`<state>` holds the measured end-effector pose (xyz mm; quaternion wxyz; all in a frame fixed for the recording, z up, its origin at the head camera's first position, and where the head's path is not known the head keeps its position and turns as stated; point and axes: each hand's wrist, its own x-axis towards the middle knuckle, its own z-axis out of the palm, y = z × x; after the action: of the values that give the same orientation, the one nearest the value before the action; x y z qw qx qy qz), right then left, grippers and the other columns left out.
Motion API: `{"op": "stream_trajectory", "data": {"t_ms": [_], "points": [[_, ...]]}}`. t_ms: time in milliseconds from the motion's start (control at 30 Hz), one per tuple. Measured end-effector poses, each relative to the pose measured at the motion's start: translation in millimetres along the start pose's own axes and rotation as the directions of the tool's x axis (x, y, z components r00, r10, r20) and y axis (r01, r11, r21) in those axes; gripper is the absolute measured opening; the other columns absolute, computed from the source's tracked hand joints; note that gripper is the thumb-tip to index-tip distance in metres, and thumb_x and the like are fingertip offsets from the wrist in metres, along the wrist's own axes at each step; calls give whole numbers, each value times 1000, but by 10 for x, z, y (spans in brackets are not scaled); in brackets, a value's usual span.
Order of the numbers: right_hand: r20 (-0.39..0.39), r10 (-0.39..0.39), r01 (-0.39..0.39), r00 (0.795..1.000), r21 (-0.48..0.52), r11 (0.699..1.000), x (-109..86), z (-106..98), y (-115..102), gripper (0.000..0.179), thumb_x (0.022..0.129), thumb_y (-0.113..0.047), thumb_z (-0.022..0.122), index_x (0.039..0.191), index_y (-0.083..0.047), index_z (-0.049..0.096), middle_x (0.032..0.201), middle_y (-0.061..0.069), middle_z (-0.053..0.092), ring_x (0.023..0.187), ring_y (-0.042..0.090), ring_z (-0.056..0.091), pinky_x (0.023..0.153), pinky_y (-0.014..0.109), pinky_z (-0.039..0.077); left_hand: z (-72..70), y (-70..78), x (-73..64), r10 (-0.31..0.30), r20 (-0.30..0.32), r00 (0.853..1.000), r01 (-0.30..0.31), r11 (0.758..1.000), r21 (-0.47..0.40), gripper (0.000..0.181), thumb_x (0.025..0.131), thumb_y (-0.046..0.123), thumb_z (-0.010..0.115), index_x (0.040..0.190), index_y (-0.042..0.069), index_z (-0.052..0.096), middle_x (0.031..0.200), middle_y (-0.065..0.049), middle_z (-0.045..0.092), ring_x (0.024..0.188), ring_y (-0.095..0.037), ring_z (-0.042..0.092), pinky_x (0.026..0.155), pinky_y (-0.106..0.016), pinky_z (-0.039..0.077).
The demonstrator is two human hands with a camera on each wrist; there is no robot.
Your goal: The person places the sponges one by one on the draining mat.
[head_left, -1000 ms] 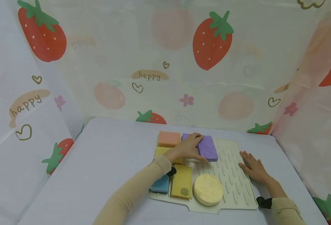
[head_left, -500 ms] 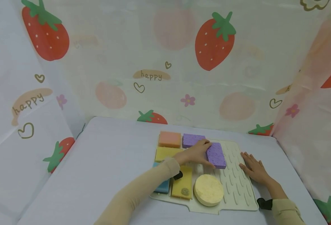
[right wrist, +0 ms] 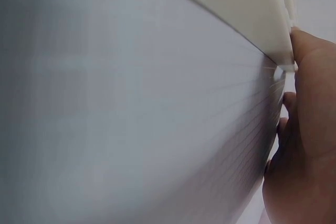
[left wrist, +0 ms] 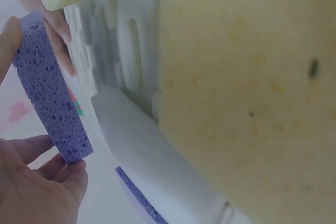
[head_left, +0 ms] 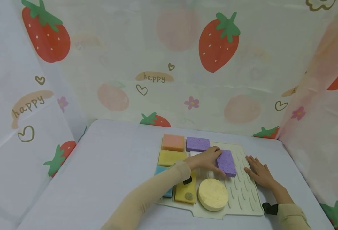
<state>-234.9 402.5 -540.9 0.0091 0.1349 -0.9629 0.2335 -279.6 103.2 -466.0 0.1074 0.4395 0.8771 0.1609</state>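
My left hand [head_left: 207,160] pinches a porous purple sponge [head_left: 226,163] between thumb and fingers, over the ribbed right half of a cream drying mat [head_left: 243,198]. In the left wrist view the sponge [left wrist: 52,87] stands on edge between the thumb and the fingertips. Behind the hand, a second purple sponge [head_left: 197,144] lies at the mat's back edge. A white block [head_left: 194,153] is partly hidden under the left hand. My right hand [head_left: 259,172] lies with straight fingers along the mat's right edge, its thumb touching the rim [right wrist: 252,14] in the right wrist view.
On the mat's left side sit a pink sponge [head_left: 173,142], a yellow sponge [head_left: 172,158], a blue sponge [head_left: 169,192] and another yellow sponge [head_left: 185,193] with a round scourer patch. A thick round pale yellow sponge [head_left: 213,195] is at the front. Strawberry-print curtains [head_left: 111,64] enclose the white table [head_left: 100,179].
The left hand has carried the purple sponge rightward and toward the front of the mat, uncovering the second purple sponge behind it. The right hand has stayed in place.
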Motion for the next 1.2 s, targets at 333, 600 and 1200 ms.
{"op": "stream_trajectory", "data": {"t_ms": [333, 600, 1200], "points": [[11, 8, -8, 1000, 19, 1000, -9, 9, -15, 65, 95, -34, 48, 146, -4, 22, 148, 28, 19, 134, 51, 12, 96, 73, 2, 134, 29, 124, -25, 69, 997, 25, 1000, 10, 102, 74, 60, 66, 148, 7, 19, 151, -10, 21, 138, -19, 23, 110, -24, 23], [23, 10, -11, 1000, 20, 1000, -7, 27, 30, 65, 96, -35, 47, 147, -6, 20, 149, 28, 18, 134, 51, 11, 97, 73, 1, 190, 61, 124, -60, 95, 994, 58, 998, 30, 103, 71, 61, 68, 147, 9, 22, 149, -6, 25, 137, -15, 26, 108, -23, 26], [2, -1, 1, 1000, 11, 1000, 2, 4, 12, 65, 95, -34, 48, 146, -5, 23, 147, 29, 20, 133, 51, 14, 96, 73, 3, 167, 121, 109, -102, 122, 987, 91, 991, 96, 106, 69, 61, 70, 148, 12, 20, 152, -9, 20, 139, -19, 23, 110, -26, 23]]}}
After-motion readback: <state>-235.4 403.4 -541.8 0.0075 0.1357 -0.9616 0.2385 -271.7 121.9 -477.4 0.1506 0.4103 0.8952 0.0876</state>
